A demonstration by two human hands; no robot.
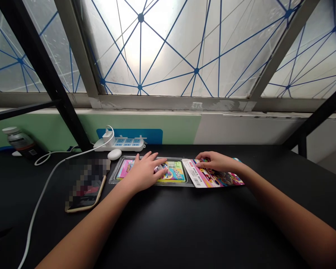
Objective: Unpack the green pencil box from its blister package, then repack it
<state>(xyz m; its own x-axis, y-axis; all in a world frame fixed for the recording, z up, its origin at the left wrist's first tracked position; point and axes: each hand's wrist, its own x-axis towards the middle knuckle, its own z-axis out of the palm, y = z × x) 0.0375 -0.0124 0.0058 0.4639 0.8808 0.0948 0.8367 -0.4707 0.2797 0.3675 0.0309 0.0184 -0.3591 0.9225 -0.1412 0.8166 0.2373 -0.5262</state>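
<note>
My left hand [145, 171] lies with fingers spread over a clear plastic tray [112, 180]. Under and beside its fingers, inside the tray, are a pink printed piece [124, 168] and a yellow and blue printed piece [176, 172]; the hand hides part of both. My right hand [218, 161] is closed at the far edge of a colourful printed card [197, 178] marked "PENCIL BOX", its thumb on the printed face. The card's left end overlaps the right end of the tray. My right hand and wrist cover some of the print.
A phone [90, 190], partly pixelated, lies left of the tray. Behind it are a white rounded object [114, 154] and a white power strip [128, 143] with a plugged-in charger. A white cable [46, 190] runs down the left. A bottle [20, 141] stands far left.
</note>
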